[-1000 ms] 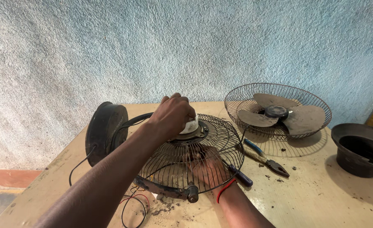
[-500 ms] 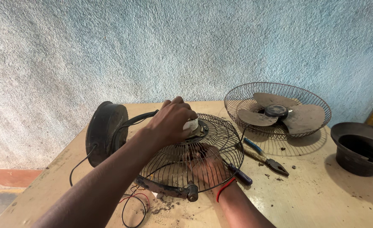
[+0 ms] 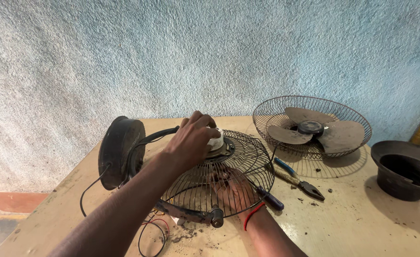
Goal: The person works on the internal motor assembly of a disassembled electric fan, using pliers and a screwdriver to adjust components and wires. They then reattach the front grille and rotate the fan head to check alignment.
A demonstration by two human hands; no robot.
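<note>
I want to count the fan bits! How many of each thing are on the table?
Wire fan guards: 2
Fan blades: 1
Round fan bases: 1
Black bowl-shaped covers: 1
Pliers: 1
Screwdrivers: 1
Total: 7

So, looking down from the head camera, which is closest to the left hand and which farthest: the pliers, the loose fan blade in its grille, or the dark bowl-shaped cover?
From the left hand, resting on the white hub at the middle of the near wire guard:
1. Pliers, on the table just right of that guard.
2. Fan blade, in the second grille, right and farther back.
3. Dark bowl-shaped cover, at the far right edge.
</note>
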